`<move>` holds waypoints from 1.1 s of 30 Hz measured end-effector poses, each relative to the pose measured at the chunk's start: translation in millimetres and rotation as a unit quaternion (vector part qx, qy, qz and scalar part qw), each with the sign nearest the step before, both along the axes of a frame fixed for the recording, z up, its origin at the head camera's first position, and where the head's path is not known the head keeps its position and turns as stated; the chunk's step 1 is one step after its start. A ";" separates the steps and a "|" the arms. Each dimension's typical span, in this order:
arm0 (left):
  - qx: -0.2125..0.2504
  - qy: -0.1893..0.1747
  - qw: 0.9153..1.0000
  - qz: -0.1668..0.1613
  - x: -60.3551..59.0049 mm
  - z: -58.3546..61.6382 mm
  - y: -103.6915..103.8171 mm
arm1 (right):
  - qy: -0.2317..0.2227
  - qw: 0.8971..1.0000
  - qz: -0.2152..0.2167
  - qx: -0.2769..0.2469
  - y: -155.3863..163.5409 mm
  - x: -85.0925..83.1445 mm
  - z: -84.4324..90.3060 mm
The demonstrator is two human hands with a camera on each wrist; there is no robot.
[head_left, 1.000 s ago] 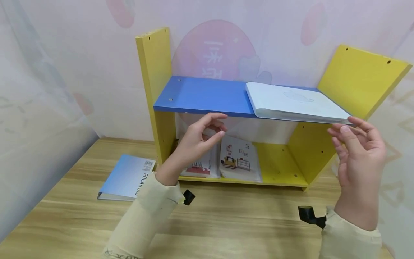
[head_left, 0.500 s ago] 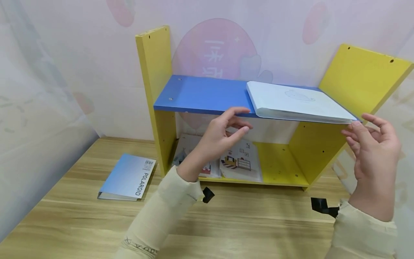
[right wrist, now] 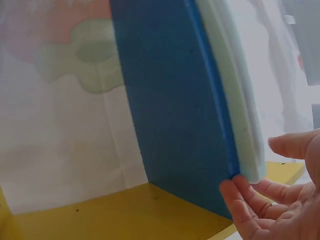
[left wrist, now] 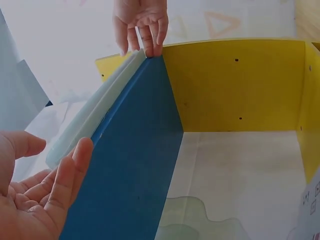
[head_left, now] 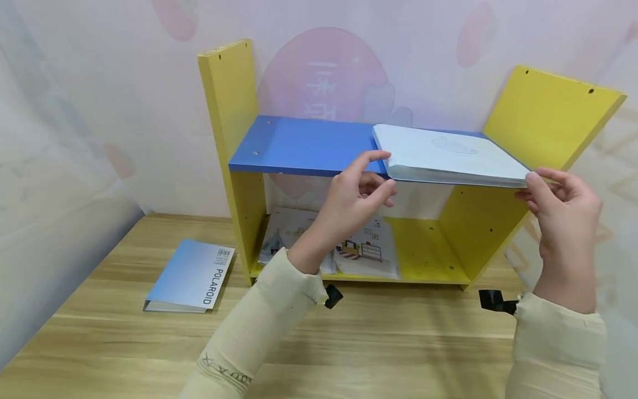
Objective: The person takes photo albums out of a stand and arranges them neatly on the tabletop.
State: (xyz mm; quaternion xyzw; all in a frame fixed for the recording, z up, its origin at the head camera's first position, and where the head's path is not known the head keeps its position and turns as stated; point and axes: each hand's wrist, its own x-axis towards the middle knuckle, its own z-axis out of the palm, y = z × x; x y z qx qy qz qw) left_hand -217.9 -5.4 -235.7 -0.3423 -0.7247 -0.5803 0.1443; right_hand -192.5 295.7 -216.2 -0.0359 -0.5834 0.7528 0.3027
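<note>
- Pale-blue and flat, the white binder (head_left: 448,155) lay on the right half of the blue shelf board (head_left: 304,145), its long axis running left to right along the board, its front edge flush with or just over the board's front edge.
- We had our hands at its two ends: our left hand (head_left: 356,197) at the binder's near left corner, thumb up beside the edge and fingers curled just beneath the board; whether it was already pinching, we could not tell.
- Our right hand (head_left: 563,208) sat at the near right corner, fingertips touching the binder's edge. In the right wrist view the fingers (right wrist: 250,200) reached under the corner with the thumb apart, so it looked like a light touch more than a firm grip.
- Both hands stood about equally near, the binder lying straight between them and a little above wrist height.
- Yellow side panels (head_left: 226,111) framed the board, the right one (head_left: 543,119) leaning outward.
- Reading time: a blue album (head_left: 189,275) lay flat on the wooden tabletop (head_left: 374,343), left of the shelf and well apart from both hands, its spine printed "POLAROID" beside a barcode.
- Illustrated booklets (head_left: 366,249) lay on the yellow bottom board, their print too small to read.
- On the wall, a pink circle (head_left: 319,77) carried white characters we could not make out.
</note>
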 end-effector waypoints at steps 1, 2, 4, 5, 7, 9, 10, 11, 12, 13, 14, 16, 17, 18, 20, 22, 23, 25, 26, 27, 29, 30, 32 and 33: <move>-0.002 -0.002 1.000 0.002 -0.1 1.4 1.2 | -0.008 1.000 -0.013 0.010 -0.1 -1.4 0.9; -0.005 -0.003 1.000 0.003 -0.3 2.8 2.5 | -0.015 0.999 -0.026 0.022 -0.5 -2.7 1.8; -0.009 -0.005 1.000 0.006 -0.4 5.4 5.1 | -0.029 0.997 -0.054 0.039 -1.8 -5.5 3.5; -0.010 -0.009 1.000 0.006 -0.6 6.1 6.4 | -0.034 0.996 -0.064 0.045 -2.6 -6.8 4.1; -0.009 -0.015 1.000 0.007 -0.7 7.2 8.6 | -0.039 0.994 -0.080 0.056 -4.7 -8.4 5.0; -0.004 -0.023 1.000 0.009 -0.6 7.5 10.3 | -0.041 0.993 -0.091 0.068 -6.5 -9.1 5.6; 0.001 -0.028 1.000 0.009 -0.3 7.5 11.0 | -0.040 0.992 -0.093 0.072 -7.2 -9.3 5.9; 0.004 -0.031 0.999 0.010 -0.1 7.4 11.6 | -0.043 0.991 -0.096 0.079 -7.9 -9.0 6.4; 0.007 -0.031 0.999 0.013 0.2 7.1 12.0 | -0.046 0.990 -0.100 0.087 -8.5 -8.8 6.7; 0.012 -0.032 0.999 0.014 0.5 6.8 12.4 | -0.045 0.989 -0.104 0.092 -9.1 -8.8 6.9; 0.016 -0.032 0.999 0.016 0.9 6.5 12.7 | -0.046 0.988 -0.110 0.101 -9.7 -8.9 7.0; 0.026 -0.030 0.999 0.018 1.8 5.7 13.1 | -0.040 0.987 -0.117 0.103 -11.3 -9.4 7.1; 0.033 -0.028 0.999 0.018 2.2 5.2 13.3 | -0.034 0.987 -0.120 0.102 -12.1 -9.9 6.7; 0.040 -0.028 0.999 0.018 2.8 4.8 13.5 | -0.027 0.988 -0.121 0.092 -12.9 -10.3 6.2; 0.055 -0.026 0.998 0.014 4.4 4.1 14.4 | -0.015 0.990 -0.123 0.071 -14.2 -10.2 5.4; 0.069 -0.025 0.997 0.008 6.8 3.5 15.3 | -0.005 0.991 -0.123 0.048 -15.2 -9.3 4.8; 0.074 -0.025 0.997 0.006 8.4 3.3 15.6 | -0.001 0.991 -0.124 0.041 -15.6 -8.7 4.3; 0.083 -0.023 0.996 0.001 12.0 3.0 15.9 | -0.002 0.991 -0.126 0.035 -16.5 -7.0 3.6; 0.087 -0.023 0.996 -0.001 13.7 3.0 15.8 | -0.002 0.991 -0.127 0.035 -17.1 -6.2 3.2; 0.091 -0.023 0.996 -0.002 15.1 3.2 15.7 | -0.007 0.991 -0.126 0.033 -17.6 -5.1 3.0; 0.098 -0.022 0.995 -0.002 17.3 3.6 15.4 | -0.018 0.992 -0.125 0.030 -18.0 -3.3 2.8; 0.100 -0.023 0.995 -0.001 17.9 4.0 15.2 | -0.022 0.993 -0.116 0.018 -17.9 -2.5 3.2; 0.100 -0.022 0.995 0.008 18.7 5.5 15.1 | -0.023 0.996 -0.090 -0.007 -17.4 -2.3 3.7; 0.098 -0.022 0.995 0.011 19.2 6.4 15.0 | -0.024 0.997 -0.078 -0.016 -17.1 -2.5 4.1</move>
